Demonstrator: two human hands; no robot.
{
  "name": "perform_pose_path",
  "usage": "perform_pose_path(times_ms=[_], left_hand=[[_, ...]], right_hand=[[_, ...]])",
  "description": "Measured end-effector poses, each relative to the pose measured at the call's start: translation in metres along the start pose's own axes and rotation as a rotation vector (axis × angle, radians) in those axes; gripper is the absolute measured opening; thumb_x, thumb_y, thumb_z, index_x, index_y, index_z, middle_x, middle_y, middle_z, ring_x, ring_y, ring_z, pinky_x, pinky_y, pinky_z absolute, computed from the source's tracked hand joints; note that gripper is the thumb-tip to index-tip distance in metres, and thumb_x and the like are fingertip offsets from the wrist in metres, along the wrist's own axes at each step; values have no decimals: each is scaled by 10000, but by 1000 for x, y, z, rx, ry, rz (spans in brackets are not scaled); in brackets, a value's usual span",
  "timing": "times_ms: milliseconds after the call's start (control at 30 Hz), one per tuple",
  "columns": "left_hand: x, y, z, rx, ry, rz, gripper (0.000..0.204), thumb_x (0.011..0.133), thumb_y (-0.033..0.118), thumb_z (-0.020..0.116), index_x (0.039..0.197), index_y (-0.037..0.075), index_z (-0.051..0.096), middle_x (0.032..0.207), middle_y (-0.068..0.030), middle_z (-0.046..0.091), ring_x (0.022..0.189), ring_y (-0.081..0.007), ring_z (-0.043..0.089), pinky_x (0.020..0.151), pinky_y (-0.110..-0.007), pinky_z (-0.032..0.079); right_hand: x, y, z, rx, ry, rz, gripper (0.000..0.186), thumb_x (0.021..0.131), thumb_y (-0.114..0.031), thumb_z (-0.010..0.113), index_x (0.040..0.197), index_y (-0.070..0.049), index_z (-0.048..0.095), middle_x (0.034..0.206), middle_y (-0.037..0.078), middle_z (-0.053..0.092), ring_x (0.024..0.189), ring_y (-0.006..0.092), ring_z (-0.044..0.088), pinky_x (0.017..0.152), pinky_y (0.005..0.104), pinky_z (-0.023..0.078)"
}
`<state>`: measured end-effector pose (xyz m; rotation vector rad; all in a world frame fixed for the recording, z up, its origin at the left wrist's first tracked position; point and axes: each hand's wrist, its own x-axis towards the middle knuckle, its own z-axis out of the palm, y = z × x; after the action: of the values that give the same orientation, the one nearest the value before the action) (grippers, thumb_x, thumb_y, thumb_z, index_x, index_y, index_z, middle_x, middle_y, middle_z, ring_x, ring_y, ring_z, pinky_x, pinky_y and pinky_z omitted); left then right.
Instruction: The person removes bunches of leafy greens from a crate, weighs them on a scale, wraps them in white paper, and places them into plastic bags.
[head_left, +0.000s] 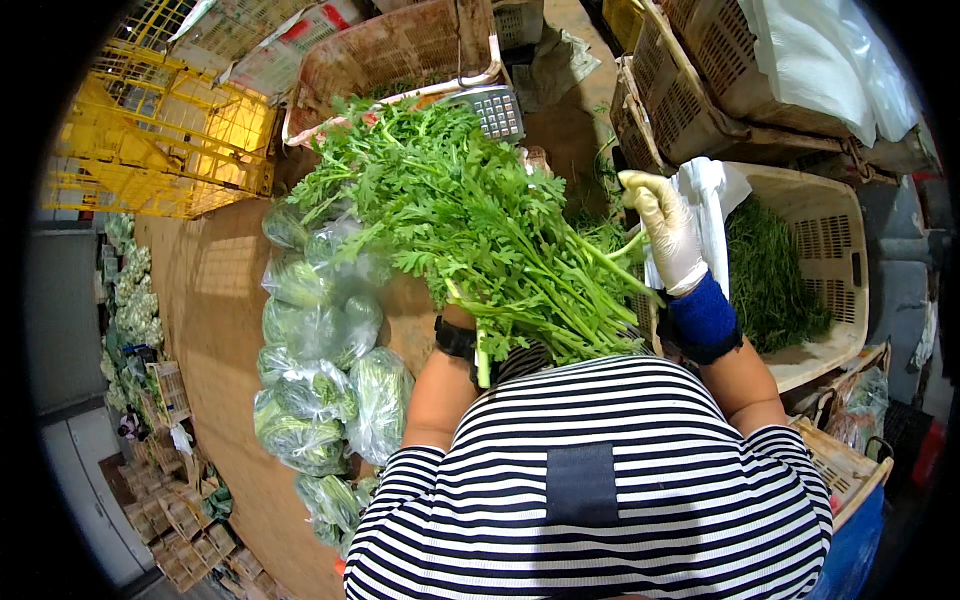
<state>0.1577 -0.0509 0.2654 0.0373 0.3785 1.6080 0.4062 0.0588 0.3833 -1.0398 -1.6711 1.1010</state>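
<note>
A big loose bunch of green leafy vegetables (450, 200), with lobed leaves and long pale stems, spreads in front of my chest. Its leaves point away and its stems point toward me. My left forearm, with a black band at the wrist, goes in under the bunch, and the leaves cover that hand's fingers. To the right of the stems my right hand (668, 232) is raised in a pale thin glove with a blue cuff. Its fingers are bent and drawn together; whether anything lies in them is not visible. White plastic bags (708, 200) hang right beside it.
Several clear bags of greens (320, 390) lie to the left. Beyond the bunch are a keypad device (497, 112) and a dirty crate (390, 45). A crate (845, 225) of thin dark greens stands right, below stacked crates (690, 80). A yellow wire cage (160, 130) is far left.
</note>
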Motion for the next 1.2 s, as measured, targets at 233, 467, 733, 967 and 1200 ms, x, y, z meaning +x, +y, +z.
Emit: perform_pose_path(times_ms=[233, 467, 733, 967, 1200], left_hand=[[7, -8, 10, 17, 5, -2, 472, 752, 395, 526, 1061, 39, 530, 982, -140, 573, 867, -285, 567, 766, -430, 498], [7, 0, 4, 25, 27, 2, 483, 757, 406, 522, 1079, 46, 519, 1004, -140, 564, 887, -286, 559, 777, -437, 491], [0, 8, 6, 38, 39, 19, 497, 763, 419, 517, 1099, 53, 507, 1028, -140, 555, 909, -286, 549, 791, -444, 482], [16, 11, 14, 76, 7, -1, 509, 769, 431, 513, 1117, 60, 496, 1049, -139, 546, 929, -286, 541, 803, -450, 475], [16, 6, 18, 73, 5, -11, 521, 774, 442, 509, 1134, 67, 485, 1070, -139, 538, 949, -287, 533, 814, -457, 468]], right_hand=[[15, -47, 26, -338, -228, -379, 228, 651, -122, 686, 854, -65, 599, 1264, 160, 442, 1194, 309, 368, 1003, 396, 262], [-14, -8, 1, 553, -208, -13, 89, 754, -5, 597, 777, -90, 591, 1329, 139, 384, 1190, 220, 410, 993, 360, 303], [-4, 26, -67, 1151, -756, 222, 278, 801, -305, 624, 832, -54, 506, 743, 99, 590, 776, 192, 568, 963, 399, 351], [11, 6, -26, -2, -322, 0, 494, 778, -265, 616, 1193, -36, 480, 1177, 132, 508, 1109, 247, 464, 973, 342, 328], [45, 36, 41, 199, -685, 267, 429, 793, -115, 552, 1194, 17, 469, 1065, 67, 589, 987, 178, 542, 897, 285, 396]])
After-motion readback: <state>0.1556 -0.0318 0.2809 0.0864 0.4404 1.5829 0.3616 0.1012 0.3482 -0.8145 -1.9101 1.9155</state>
